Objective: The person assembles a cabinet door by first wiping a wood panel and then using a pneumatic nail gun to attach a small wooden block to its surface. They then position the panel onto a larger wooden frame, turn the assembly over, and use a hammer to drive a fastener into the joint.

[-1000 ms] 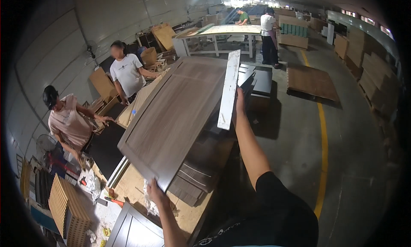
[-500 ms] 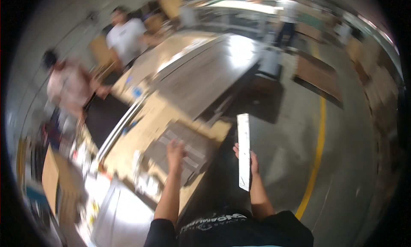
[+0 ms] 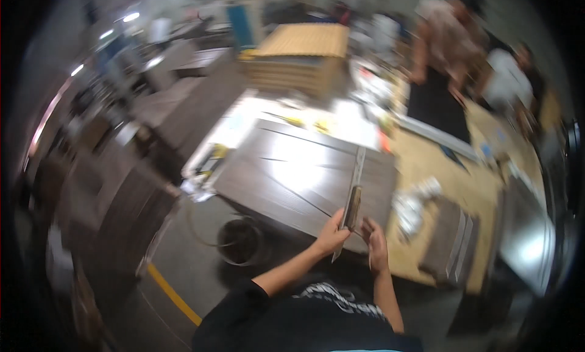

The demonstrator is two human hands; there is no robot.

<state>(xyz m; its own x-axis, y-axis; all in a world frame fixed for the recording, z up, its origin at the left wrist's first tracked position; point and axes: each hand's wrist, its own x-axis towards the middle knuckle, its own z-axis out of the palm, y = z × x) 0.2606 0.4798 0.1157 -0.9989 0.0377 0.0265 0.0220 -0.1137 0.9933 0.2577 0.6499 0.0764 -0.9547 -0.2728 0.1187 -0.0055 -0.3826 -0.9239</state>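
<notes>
Pinching the strip [image 3: 353, 207] toward its near end over the panel's [image 3: 311, 176] edge, the left grip [image 3: 332, 234], with the right grip [image 3: 376, 245] spread just beside, likely has something light and stiff, though blur obscures its material, best held by both long edges mid-length.

over the panel [image 3: 268, 169], left of the strip [image 3: 355, 190], lies broad, low room for a hand. the strip slants up from the left hand [image 3: 333, 233] across the panel's right part, cutting sideways passage; whether it touches the panel, i cannot tell. only a narrow gap parts it from the right hand [image 3: 376, 245]. rightward, a lane of bare table [image 3: 402, 260] runs between panel and boards [image 3: 448, 239], obstructed farther in by crumpled wrap [image 3: 413, 207]. beyond the panel, a tall stack [image 3: 295, 71] blocks; below left, a bucket [image 3: 241, 241].
</notes>
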